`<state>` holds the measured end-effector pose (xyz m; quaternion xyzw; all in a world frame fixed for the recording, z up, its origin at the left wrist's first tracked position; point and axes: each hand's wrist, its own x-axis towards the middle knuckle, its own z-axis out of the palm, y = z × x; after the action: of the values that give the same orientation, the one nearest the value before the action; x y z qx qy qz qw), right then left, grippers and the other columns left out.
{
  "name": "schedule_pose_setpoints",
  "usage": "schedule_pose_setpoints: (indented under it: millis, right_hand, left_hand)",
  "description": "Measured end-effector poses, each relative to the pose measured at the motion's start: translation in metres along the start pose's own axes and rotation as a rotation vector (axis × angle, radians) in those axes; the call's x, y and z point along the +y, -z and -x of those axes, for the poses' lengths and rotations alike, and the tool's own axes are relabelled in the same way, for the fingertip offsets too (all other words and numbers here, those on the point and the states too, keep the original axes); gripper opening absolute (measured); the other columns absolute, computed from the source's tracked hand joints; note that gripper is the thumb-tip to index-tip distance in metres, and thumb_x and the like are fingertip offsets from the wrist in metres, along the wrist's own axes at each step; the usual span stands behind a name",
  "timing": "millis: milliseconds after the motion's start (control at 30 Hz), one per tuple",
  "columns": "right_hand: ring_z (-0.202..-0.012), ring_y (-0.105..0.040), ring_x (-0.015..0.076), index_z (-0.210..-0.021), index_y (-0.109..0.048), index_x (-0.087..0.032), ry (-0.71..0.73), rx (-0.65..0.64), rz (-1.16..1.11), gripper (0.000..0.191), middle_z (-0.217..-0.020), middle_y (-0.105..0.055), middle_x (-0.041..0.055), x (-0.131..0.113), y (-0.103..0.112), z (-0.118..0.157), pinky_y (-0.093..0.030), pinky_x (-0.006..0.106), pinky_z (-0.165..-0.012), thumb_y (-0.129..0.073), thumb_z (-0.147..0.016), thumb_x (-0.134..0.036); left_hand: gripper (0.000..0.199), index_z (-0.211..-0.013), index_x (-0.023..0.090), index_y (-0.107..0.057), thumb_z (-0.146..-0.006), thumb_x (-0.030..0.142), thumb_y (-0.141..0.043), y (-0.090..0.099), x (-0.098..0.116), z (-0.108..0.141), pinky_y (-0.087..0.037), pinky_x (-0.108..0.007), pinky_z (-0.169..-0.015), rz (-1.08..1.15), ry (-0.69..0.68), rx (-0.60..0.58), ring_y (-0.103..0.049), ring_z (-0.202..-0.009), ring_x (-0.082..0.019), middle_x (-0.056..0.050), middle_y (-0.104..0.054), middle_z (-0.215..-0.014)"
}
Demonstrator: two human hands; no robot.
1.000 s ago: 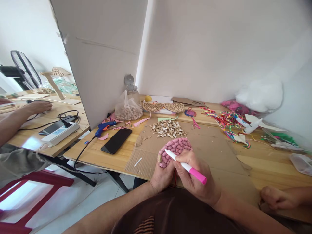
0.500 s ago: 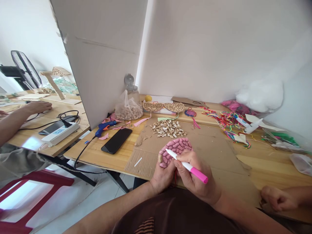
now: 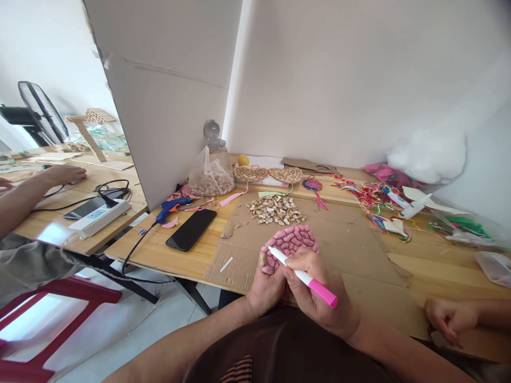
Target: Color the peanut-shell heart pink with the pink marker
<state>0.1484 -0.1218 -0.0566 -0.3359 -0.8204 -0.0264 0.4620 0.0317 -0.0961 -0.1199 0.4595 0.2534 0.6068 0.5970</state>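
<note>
My left hand [image 3: 266, 290] is closed on the lower edge of a fan-shaped peanut-shell piece [image 3: 293, 238], its shells coloured pink. One shell [image 3: 262, 259] at the piece's left edge is still a natural tan. My right hand [image 3: 319, 287] grips a white marker [image 3: 304, 276] with a pink end. The marker's tip rests on or just above the shells at the upper left of the piece. Behind it, a pile of peanut shells [image 3: 275, 210] lies on a cardboard sheet [image 3: 343, 239]. Part of the piece is hidden by my right hand.
A black phone [image 3: 191, 230] and a blue glue gun [image 3: 171, 209] lie to the left. A bag of peanuts [image 3: 211, 178], tan shell pieces [image 3: 285, 174] and tangled coloured cords [image 3: 383, 199] are farther back. Another person's hand [image 3: 451, 319] is at the right edge, another's [image 3: 66, 174] at far left.
The marker has shifted slightly left and down over the shells with my right hand. The other person's hand at the right has moved a little and its fingers have loosened.
</note>
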Motion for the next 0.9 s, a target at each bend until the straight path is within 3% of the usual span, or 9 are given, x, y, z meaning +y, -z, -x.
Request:
schedule_pose_setpoints:
  millis: [200, 333, 533, 900]
  right_hand:
    - [-0.077, -0.071, 0.0205, -0.099, -0.055, -0.024, -0.028, 0.015, -0.002, 0.006, -0.081, -0.067, 0.0031, -0.001, 0.002, 0.000, -0.058, 0.031, -0.067, -0.055, -0.095, -0.020]
    - [-0.074, -0.070, 0.0202, -0.098, -0.055, -0.024, 0.001, -0.001, -0.009, 0.005, -0.081, -0.068, 0.0029, -0.002, 0.003, -0.001, -0.058, 0.031, -0.067, -0.056, -0.095, -0.021]
    - [-0.077, -0.071, 0.0209, -0.097, -0.055, -0.023, -0.018, 0.019, -0.001, 0.005, -0.081, -0.068, 0.0033, -0.001, 0.002, -0.003, -0.058, 0.030, -0.068, -0.056, -0.094, -0.019]
    - [-0.078, -0.072, 0.0210, -0.100, -0.055, -0.025, -0.005, -0.006, 0.002, 0.007, -0.083, -0.069, 0.0031, -0.001, 0.002, -0.002, -0.059, 0.031, -0.068, -0.056, -0.095, -0.020]
  left_hand:
    - [0.050, -0.130, 0.022, -0.058, -0.086, 0.040, -0.074, -0.001, -0.003, -0.001, -0.044, -0.048, -0.113, -0.021, -0.019, -0.006, -0.064, -0.120, -0.029, -0.012, -0.073, -0.114]
    - [0.057, -0.131, 0.022, -0.057, -0.084, 0.049, -0.073, -0.002, -0.002, -0.001, -0.045, -0.048, -0.112, 0.016, -0.009, 0.009, -0.062, -0.123, -0.030, -0.013, -0.071, -0.118]
    - [0.056, -0.133, 0.022, -0.055, -0.083, 0.039, -0.076, -0.001, 0.000, -0.001, -0.044, -0.047, -0.112, -0.020, -0.007, 0.002, -0.061, -0.124, -0.030, -0.013, -0.070, -0.122]
    - [0.070, -0.135, 0.024, -0.053, -0.076, 0.051, -0.079, -0.007, 0.010, -0.003, -0.044, -0.048, -0.112, 0.039, 0.037, 0.009, -0.059, -0.126, -0.030, -0.012, -0.069, -0.122]
